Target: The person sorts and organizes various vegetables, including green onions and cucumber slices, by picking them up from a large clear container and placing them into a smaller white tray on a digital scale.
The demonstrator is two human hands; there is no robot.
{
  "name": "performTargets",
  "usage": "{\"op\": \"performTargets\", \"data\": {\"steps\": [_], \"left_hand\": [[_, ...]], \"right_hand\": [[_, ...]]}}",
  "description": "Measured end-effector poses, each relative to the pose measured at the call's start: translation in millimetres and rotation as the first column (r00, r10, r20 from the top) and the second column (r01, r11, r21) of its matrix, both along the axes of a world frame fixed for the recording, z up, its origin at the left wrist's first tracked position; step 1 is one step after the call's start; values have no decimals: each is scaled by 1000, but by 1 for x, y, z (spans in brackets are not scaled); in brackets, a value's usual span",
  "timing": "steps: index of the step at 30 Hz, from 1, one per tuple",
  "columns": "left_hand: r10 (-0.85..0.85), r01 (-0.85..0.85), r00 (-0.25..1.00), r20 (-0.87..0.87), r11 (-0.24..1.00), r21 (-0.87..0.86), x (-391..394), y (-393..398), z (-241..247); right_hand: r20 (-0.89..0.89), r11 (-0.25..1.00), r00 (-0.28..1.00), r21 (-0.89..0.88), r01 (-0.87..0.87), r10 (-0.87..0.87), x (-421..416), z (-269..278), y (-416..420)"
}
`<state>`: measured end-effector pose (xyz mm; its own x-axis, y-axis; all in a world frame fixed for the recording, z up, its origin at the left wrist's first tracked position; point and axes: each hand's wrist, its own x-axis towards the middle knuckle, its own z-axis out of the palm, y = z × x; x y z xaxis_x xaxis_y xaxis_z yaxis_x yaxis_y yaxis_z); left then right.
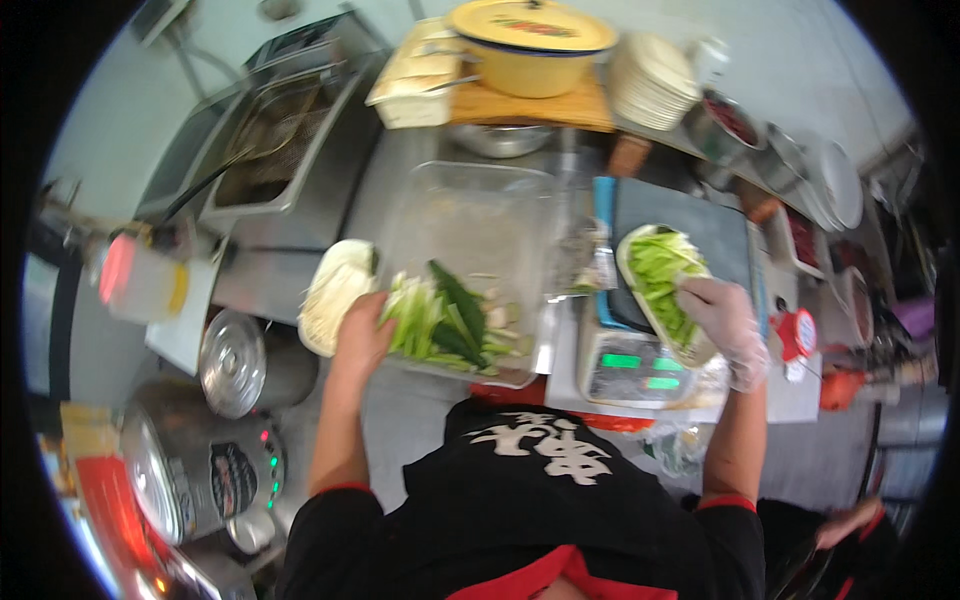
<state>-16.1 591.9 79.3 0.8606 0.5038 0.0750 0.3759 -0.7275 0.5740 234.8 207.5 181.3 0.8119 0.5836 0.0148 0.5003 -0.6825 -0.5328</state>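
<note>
My bare left hand [361,330] is at the left edge of a clear plastic tray [465,202], its thumb against pale green cut vegetable strips [414,319]. Whether it grips the strips or an edge is unclear. Beside it is an oblong white tray of thin, pale strands [339,292]. My right hand [716,319], in a clear glove, is closed on the right side of an oblong white tray [649,309] of shredded green leaves [664,266]. That tray is over a black board [675,206] above a digital scale [637,371]. Dark green leaves [457,322] lie in the clear tray.
At the back are a yellow enamel pot [532,71] and stacked white trays [654,82]. A fryer [274,142] stands left, above lidded steel pots [232,364]. A red kitchen timer [799,334] is right. Another person's hand [847,521] shows lower right.
</note>
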Motion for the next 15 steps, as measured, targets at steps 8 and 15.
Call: {"op": "performTargets", "data": {"steps": [8, 15], "left_hand": [[-8, 19, 996, -86, 991, 133, 0, -16, -9], [133, -29, 939, -316, 949, 313, 19, -44, -14]], "right_hand": [[-179, 945, 977, 285, 163, -114, -35, 20, 8], [-83, 974, 997, 228, 17, 2, -63, 34, 20]]}}
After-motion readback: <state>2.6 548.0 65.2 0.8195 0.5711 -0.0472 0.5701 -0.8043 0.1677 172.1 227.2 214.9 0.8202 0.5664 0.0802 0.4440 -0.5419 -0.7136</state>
